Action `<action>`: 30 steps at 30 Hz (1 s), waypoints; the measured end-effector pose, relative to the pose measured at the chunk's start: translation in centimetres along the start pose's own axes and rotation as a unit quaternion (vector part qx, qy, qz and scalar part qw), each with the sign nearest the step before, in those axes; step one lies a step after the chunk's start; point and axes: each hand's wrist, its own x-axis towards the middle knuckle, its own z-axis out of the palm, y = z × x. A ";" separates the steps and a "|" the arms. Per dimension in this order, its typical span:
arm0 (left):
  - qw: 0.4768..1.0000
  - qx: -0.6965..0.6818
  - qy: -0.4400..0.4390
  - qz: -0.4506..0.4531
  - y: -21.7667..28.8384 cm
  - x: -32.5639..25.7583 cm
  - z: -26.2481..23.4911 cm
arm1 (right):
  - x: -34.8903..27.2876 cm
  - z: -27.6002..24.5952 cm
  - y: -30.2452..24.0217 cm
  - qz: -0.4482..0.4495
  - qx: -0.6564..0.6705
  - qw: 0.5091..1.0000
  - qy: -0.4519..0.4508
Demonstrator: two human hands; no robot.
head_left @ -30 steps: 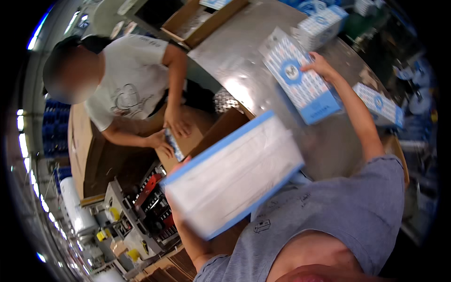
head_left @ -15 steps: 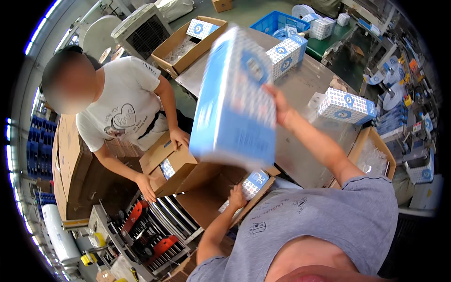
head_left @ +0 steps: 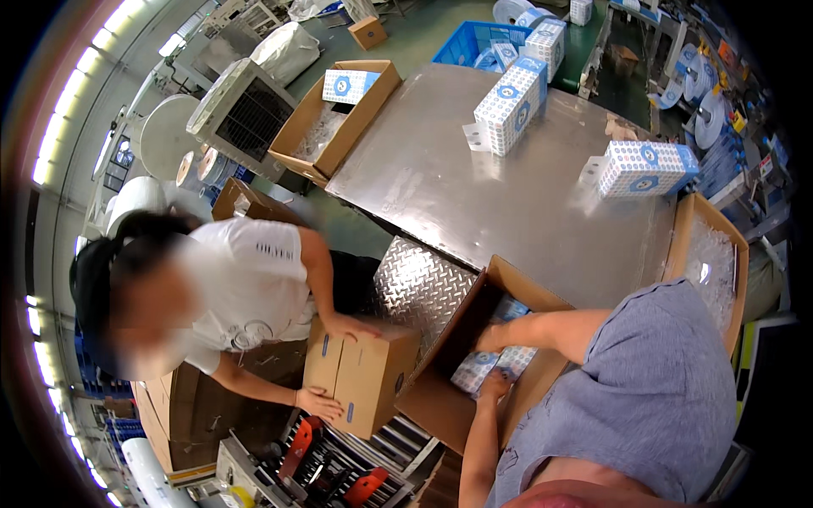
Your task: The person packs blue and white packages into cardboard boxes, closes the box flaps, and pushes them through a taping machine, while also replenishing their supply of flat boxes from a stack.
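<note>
Right then — both hands were down in the open cardboard carton (head_left: 457,385) at lower centre: left hand (head_left: 494,387) and right hand (head_left: 489,339) pressed flat on the blue-and-white patterned boxes (head_left: 500,362), seating them. Packing step, I'd judge — next calls for another box off the steel table (head_left: 474,186).

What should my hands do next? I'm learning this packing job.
Probably press the blue-and-white box flat into the open carton. Both the left hand and right hand are already on it inside, and it seems not quite settled. More such boxes wait on the metal table.
</note>
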 end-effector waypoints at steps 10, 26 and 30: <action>0.927 -0.324 0.125 0.139 5.3 -8.7 -12.7 | -16.9 -40.1 6.9 -0.149 0.228 0.924 0.269; 0.916 0.168 0.362 -0.044 20.1 1.1 -39.4 | -20.1 -47.1 25.4 0.086 -0.097 0.933 0.335; 0.896 0.230 0.378 0.036 18.9 -0.4 -41.2 | -25.9 -48.2 38.2 0.343 -0.258 0.817 0.385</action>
